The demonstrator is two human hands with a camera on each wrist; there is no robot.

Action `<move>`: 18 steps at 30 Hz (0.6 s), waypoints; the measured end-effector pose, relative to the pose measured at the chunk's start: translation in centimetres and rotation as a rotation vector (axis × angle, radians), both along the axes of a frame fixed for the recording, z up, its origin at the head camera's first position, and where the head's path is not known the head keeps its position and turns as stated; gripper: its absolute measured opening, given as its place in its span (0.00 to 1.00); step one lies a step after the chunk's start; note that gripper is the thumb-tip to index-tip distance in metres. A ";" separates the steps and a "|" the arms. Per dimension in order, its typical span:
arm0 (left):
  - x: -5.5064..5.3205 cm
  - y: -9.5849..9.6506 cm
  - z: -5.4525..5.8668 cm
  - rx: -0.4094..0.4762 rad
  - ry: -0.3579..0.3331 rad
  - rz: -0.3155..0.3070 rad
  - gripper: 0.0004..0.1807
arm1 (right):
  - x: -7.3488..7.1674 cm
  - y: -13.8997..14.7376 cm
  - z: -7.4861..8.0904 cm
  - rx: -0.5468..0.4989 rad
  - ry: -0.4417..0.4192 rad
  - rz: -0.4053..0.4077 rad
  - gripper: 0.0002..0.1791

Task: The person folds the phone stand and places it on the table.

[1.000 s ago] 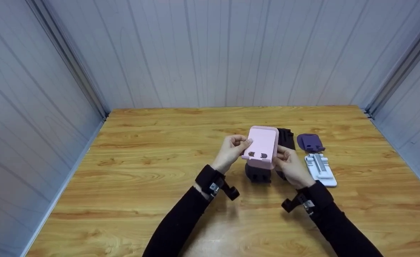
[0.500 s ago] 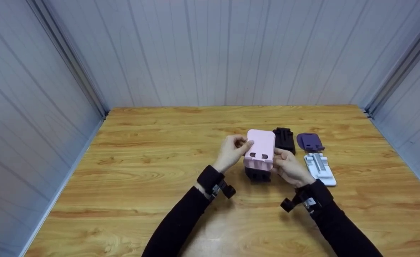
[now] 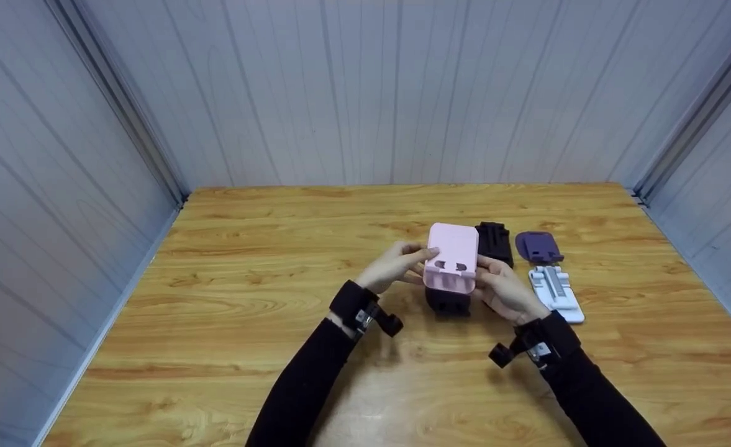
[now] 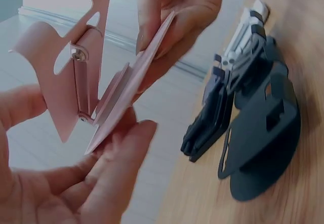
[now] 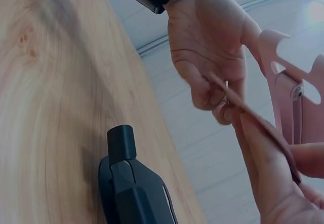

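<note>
Both hands hold a pink phone stand (image 3: 453,245) in the air above the table. Its front plate (image 4: 45,64) is folded away from the base (image 4: 132,84) on a hinged arm, plain in the left wrist view. My left hand (image 3: 393,264) has its thumb on the front plate at the left edge; its other fingers reach to the base. From the right side, my right hand (image 3: 508,288) grips the base, fingers partly hidden behind it. Just below the pink stand, a black phone stand (image 3: 448,304) rests on the table, partly covered.
Behind the right hand lies another black phone stand (image 3: 495,242), folded. Farther right are a purple phone stand (image 3: 540,246) and a white phone stand (image 3: 556,295), both on the wooden table (image 3: 266,248). Pale panel walls (image 3: 365,93) stand at the back and sides.
The pink stand's position and tilt have shifted slightly, uncovering more of the black stand behind. My left hand has drawn a little left, its lower fingers now spread toward the base.
</note>
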State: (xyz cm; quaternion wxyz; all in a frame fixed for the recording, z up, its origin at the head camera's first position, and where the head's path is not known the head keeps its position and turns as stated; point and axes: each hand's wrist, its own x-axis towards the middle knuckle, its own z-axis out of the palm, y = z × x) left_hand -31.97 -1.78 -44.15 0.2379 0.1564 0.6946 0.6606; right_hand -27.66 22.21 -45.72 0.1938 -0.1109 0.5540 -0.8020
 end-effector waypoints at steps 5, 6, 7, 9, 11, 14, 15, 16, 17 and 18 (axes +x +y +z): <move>0.0 -0.1 0.0 0.043 0.015 0.026 0.18 | 0.2 0.2 0.4 -0.118 -0.070 0.051 0.21; 0.0 -0.1 0.1 0.045 0.017 0.030 0.18 | 0.2 0.2 0.5 -0.122 -0.063 0.061 0.21; 0.0 -0.2 0.1 0.044 0.020 0.033 0.18 | 0.2 0.2 0.5 -0.126 -0.054 0.077 0.21; 0.0 -0.2 0.1 0.042 0.020 0.034 0.18 | 0.2 0.2 0.5 -0.136 -0.028 0.102 0.18; 0.0 -0.2 0.1 0.044 0.014 0.029 0.17 | 0.1 0.2 0.5 -0.149 -0.008 0.120 0.16; 0.0 -0.2 0.2 0.048 0.013 0.025 0.17 | 0.1 0.2 0.5 -0.160 -0.011 0.131 0.15; 0.0 -0.2 0.2 0.051 0.014 0.024 0.17 | 0.1 0.2 0.5 -0.158 -0.014 0.129 0.14; 0.0 -0.2 0.2 0.051 0.017 0.023 0.17 | 0.1 0.3 0.5 -0.151 -0.014 0.126 0.14; 0.0 -0.2 0.2 0.050 0.020 0.023 0.18 | 0.1 0.3 0.5 -0.145 -0.014 0.124 0.14; 0.0 -0.2 0.1 0.051 0.021 0.023 0.18 | 0.1 0.3 0.6 -0.139 -0.014 0.122 0.14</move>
